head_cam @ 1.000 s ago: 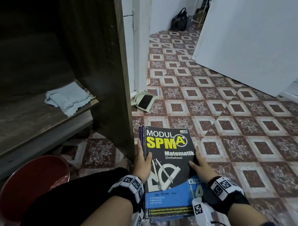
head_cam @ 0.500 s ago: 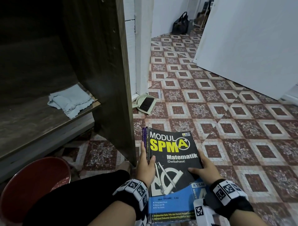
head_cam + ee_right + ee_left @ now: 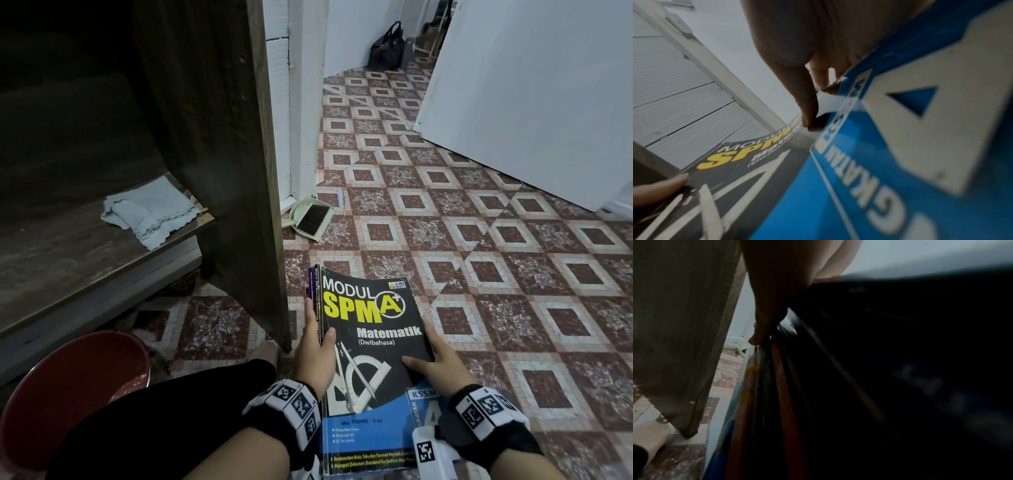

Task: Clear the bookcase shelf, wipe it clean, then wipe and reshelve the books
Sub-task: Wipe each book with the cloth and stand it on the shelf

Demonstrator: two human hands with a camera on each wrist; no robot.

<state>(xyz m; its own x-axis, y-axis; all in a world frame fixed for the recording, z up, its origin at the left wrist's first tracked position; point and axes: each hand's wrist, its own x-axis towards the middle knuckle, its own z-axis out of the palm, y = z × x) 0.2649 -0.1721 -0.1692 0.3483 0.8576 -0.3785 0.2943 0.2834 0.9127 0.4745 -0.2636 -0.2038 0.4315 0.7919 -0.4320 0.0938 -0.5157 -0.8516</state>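
Observation:
A stack of books (image 3: 370, 342) topped by a black and blue "Modul SPM A+ Matematik" workbook is held between both hands, just right of the bookcase side panel (image 3: 219, 137). My left hand (image 3: 317, 346) grips the spine side, thumb on the cover, fingers (image 3: 764, 327) along the stacked spines. My right hand (image 3: 433, 368) grips the right edge, thumb (image 3: 807, 104) on the cover and fingers underneath. A folded pale blue cloth (image 3: 150, 212) lies on the dark wooden shelf (image 3: 68, 260), which holds no books.
A red basin (image 3: 75, 387) sits on the floor at lower left beside my black-clad knee. A pale green dustpan with brush (image 3: 310, 219) lies by the white door frame. A white panel (image 3: 534, 96) leans at right; a black bag (image 3: 387, 48) stands far back.
The stack of books, held by both hands, has shifted a little forward and up across the frames. The grip of both hands is the same.

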